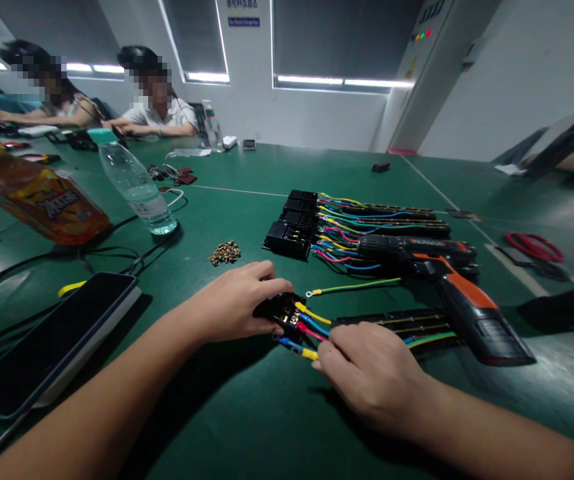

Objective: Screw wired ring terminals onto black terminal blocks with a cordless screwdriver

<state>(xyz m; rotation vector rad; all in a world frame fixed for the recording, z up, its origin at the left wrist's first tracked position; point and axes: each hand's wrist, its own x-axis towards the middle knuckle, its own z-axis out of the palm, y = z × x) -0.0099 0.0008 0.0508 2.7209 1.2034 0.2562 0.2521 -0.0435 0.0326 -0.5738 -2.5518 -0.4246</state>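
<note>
My left hand (241, 297) grips a black terminal block (287, 312) with brass-coloured contacts, thumb on top and fingers at the near side. Wires (311, 331) with yellow, blue and red sleeves run from the block's right side to my right hand (371, 370), whose fingers are closed round them. Some ring ends hang loose near the block's front edge. Behind my right hand lies a long black strip (411, 321), partly covered. A green-yellow wire (361, 287) with a ring terminal rests just beyond both hands.
Several finished-looking black blocks (294, 230) with wires lie further back. A black and orange cordless drill (471, 293) rests across strips at right. Brass screws (225, 252) form a small pile. Left stand a phone (61, 333), a water bottle (139, 190) and an orange drink bottle (41, 197).
</note>
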